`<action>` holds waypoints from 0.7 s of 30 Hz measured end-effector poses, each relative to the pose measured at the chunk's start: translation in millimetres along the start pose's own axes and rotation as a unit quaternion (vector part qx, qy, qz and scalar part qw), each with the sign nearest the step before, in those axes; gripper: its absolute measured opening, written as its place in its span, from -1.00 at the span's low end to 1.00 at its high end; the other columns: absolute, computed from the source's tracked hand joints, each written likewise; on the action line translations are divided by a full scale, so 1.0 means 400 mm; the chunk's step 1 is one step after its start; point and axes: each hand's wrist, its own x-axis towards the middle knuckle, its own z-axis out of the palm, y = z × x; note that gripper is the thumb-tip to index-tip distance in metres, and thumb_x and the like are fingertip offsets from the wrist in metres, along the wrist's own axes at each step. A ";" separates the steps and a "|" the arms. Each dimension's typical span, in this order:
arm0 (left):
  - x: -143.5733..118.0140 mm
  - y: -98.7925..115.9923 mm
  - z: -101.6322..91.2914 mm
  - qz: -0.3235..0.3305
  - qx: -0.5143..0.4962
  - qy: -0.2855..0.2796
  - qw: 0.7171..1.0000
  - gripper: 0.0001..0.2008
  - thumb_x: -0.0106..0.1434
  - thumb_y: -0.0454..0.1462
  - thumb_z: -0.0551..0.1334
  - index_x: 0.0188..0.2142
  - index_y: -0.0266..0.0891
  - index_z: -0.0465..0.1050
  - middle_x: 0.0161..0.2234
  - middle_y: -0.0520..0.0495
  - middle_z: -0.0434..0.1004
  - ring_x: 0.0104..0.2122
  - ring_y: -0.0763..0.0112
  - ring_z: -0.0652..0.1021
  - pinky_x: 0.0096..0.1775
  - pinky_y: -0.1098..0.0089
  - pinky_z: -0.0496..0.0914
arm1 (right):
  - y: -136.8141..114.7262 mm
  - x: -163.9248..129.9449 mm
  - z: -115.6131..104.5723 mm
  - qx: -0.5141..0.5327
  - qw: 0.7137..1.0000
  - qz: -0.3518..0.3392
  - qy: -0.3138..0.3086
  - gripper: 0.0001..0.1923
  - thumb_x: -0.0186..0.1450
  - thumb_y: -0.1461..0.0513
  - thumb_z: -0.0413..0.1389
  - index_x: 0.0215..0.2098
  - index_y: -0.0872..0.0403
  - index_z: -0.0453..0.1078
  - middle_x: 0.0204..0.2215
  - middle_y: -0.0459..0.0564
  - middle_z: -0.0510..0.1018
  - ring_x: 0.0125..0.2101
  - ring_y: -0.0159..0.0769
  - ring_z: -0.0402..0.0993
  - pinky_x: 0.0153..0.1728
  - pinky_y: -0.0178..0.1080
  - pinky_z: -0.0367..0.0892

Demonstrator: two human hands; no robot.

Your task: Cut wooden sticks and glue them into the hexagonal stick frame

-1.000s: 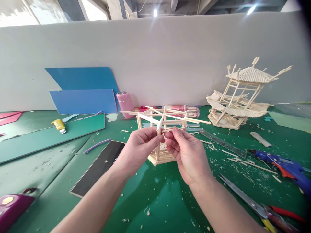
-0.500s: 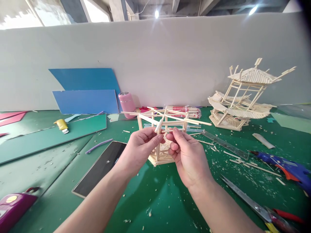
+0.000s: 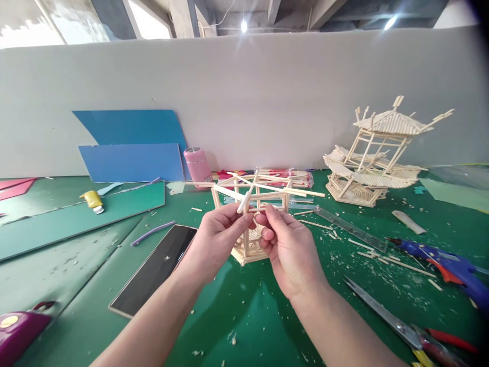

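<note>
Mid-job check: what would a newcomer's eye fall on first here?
First, the left hand's grip and the right hand's grip, together at the open stick frame in the centre. Then the roofed stick pagoda stands out at the back right, with the blue glue gun nearer, by the right edge.

left hand (image 3: 214, 237) and right hand (image 3: 292, 247) pinch close together.
</note>
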 end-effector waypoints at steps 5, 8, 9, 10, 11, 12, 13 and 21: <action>0.001 0.003 0.001 0.002 0.006 -0.012 1.000 -0.82 0.21 -0.24 0.18 -0.23 -0.20 0.49 -0.38 -0.01 0.49 -0.38 0.42 0.44 -0.32 0.41 0.31 | -0.003 0.001 -0.001 -0.008 1.000 0.003 -0.005 -0.86 -0.02 0.20 0.27 -0.55 0.12 0.46 -0.64 -0.17 0.47 -0.71 -0.64 0.16 -0.69 -0.53 0.14; 0.000 0.007 0.001 -0.002 0.019 -0.012 1.000 -0.82 0.21 -0.23 0.16 -0.24 -0.22 0.49 -0.38 -0.03 0.50 -0.37 0.39 0.45 -0.31 0.39 0.32 | -0.004 0.001 -0.001 -0.012 1.000 0.003 -0.007 -0.84 -0.03 0.18 0.27 -0.56 0.12 0.46 -0.64 -0.16 0.46 -0.71 -0.63 0.16 -0.70 -0.52 0.13; -0.001 0.008 0.001 -0.001 0.027 -0.009 1.000 -0.82 0.21 -0.23 0.16 -0.26 -0.23 0.49 -0.38 -0.03 0.50 -0.36 0.39 0.45 -0.31 0.39 0.32 | -0.004 0.000 -0.001 -0.013 1.000 0.003 -0.009 -0.84 -0.02 0.19 0.27 -0.57 0.12 0.45 -0.64 -0.16 0.46 -0.71 -0.63 0.15 -0.70 -0.52 0.13; -0.001 0.009 0.000 0.001 0.036 -0.005 0.999 -0.83 0.21 -0.23 0.17 -0.28 -0.24 0.49 -0.39 -0.03 0.50 -0.36 0.39 0.45 -0.32 0.41 0.32 | -0.005 0.000 -0.001 -0.014 1.000 0.003 -0.012 -0.85 -0.02 0.19 0.26 -0.57 0.12 0.45 -0.64 -0.16 0.46 -0.71 -0.63 0.16 -0.70 -0.52 0.13; -0.001 0.011 0.000 0.003 0.044 -0.002 0.999 -0.83 0.21 -0.23 0.17 -0.30 -0.25 0.49 -0.39 -0.03 0.51 -0.37 0.40 0.45 -0.33 0.42 0.31 | -0.005 0.000 -0.001 -0.015 1.000 0.004 -0.014 -0.86 -0.01 0.20 0.26 -0.57 0.12 0.45 -0.63 -0.16 0.46 -0.71 -0.63 0.16 -0.70 -0.52 0.13; -0.002 0.012 -0.001 0.005 0.051 0.000 0.999 -0.83 0.20 -0.23 0.17 -0.31 -0.25 0.49 -0.40 -0.03 0.51 -0.38 0.40 0.45 -0.34 0.43 0.31 | -0.005 -0.001 -0.001 -0.016 1.000 0.005 -0.016 -0.86 0.00 0.20 0.25 -0.58 0.12 0.45 -0.63 -0.17 0.46 -0.71 -0.64 0.16 -0.70 -0.52 0.13; -0.002 0.012 -0.002 0.006 0.053 0.000 0.999 -0.83 0.20 -0.22 0.17 -0.32 -0.25 0.49 -0.40 -0.03 0.51 -0.38 0.40 0.45 -0.35 0.43 0.31 | -0.005 -0.002 -0.002 -0.016 1.000 0.005 -0.017 -0.87 0.01 0.20 0.25 -0.58 0.12 0.45 -0.63 -0.17 0.46 -0.71 -0.64 0.16 -0.69 -0.53 0.13; -0.001 0.013 -0.008 0.013 0.067 0.000 0.998 -0.83 0.20 -0.24 0.16 -0.32 -0.26 0.49 -0.41 -0.03 0.49 -0.40 0.40 0.43 -0.36 0.43 0.30 | -0.006 -0.002 0.002 -0.025 1.000 0.005 -0.015 -0.87 0.00 0.20 0.25 -0.59 0.10 0.45 -0.62 -0.18 0.47 -0.70 -0.63 0.16 -0.66 -0.52 0.15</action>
